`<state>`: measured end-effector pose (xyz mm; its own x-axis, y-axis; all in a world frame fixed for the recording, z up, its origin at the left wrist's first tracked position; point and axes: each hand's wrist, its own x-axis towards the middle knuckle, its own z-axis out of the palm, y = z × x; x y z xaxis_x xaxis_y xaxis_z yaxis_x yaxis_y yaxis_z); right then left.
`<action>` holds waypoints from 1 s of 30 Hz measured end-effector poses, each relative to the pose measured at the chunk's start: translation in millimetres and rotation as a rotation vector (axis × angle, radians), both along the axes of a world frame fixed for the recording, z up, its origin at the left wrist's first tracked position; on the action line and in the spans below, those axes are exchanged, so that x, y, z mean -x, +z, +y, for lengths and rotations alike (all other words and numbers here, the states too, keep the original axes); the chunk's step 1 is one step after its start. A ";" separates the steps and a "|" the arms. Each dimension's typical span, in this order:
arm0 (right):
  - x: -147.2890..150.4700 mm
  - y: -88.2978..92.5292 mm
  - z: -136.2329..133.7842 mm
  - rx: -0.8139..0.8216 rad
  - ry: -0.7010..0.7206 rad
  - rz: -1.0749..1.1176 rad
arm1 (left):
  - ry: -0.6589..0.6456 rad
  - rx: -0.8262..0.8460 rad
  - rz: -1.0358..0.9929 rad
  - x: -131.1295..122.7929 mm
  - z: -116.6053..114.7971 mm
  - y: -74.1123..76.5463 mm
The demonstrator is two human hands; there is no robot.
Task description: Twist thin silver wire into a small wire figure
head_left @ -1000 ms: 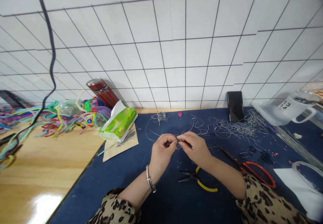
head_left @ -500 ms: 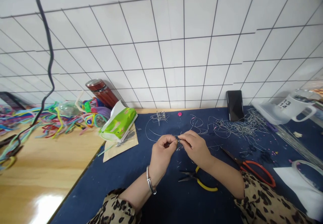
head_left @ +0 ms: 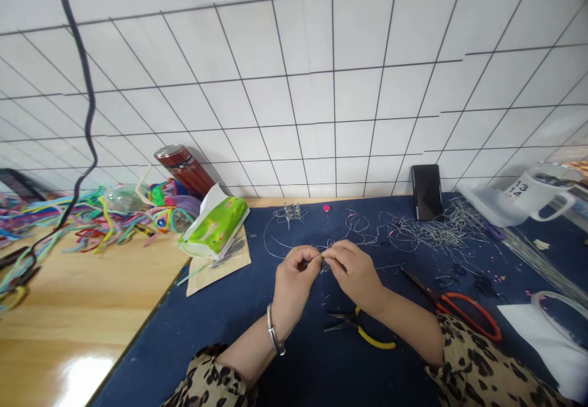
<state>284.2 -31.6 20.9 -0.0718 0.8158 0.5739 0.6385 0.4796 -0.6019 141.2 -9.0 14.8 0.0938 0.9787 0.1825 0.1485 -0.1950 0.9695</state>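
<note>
My left hand (head_left: 294,281) and my right hand (head_left: 356,272) meet fingertip to fingertip above the blue mat (head_left: 239,327). Both pinch a small piece of thin silver wire (head_left: 325,264) between them. A silver bangle (head_left: 274,331) sits on my left wrist. Yellow-handled pliers (head_left: 361,327) lie on the mat just below my right forearm. Loose bent wires (head_left: 349,226) lie on the mat just beyond my hands.
Orange-handled scissors (head_left: 459,306) lie to the right. A heap of cut wire (head_left: 441,226), a black phone (head_left: 425,191), a white mug (head_left: 535,196) and a plastic tray (head_left: 489,206) stand at the back right. A green tissue pack (head_left: 215,226), a red flask (head_left: 184,168) and coloured pipe cleaners (head_left: 92,220) lie left.
My hands stay pinched together on the wire, with only slight finger movement. The view has shifted a little.
</note>
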 end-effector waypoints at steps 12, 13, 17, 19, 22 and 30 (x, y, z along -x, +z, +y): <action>0.7 0.4 -0.4 0.042 -0.010 0.047 | -0.006 -0.063 0.047 -0.8 -4.4 0.8; 0.7 0.7 -0.2 0.035 -0.005 0.056 | -0.004 -0.066 0.045 -0.9 -4.5 0.9; 0.9 0.8 -0.2 0.014 -0.004 0.080 | 0.002 -0.078 0.032 -1.5 -5.8 1.8; 0.8 0.6 -0.7 0.013 -0.017 0.070 | -0.008 -0.071 0.026 -1.8 -6.7 1.9; 0.3 0.2 -1.2 0.017 -0.039 0.041 | -0.025 -0.048 0.005 -2.3 -7.4 -0.1; -2.7 -6.8 3.2 0.049 -0.026 -0.060 | -0.057 0.034 -0.034 -2.7 -2.7 -13.3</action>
<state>286.9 -28.4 14.1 -0.0834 0.8446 0.5288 0.6863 0.4335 -0.5841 143.9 -11.7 1.5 0.1440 0.9776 0.1536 0.1049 -0.1694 0.9799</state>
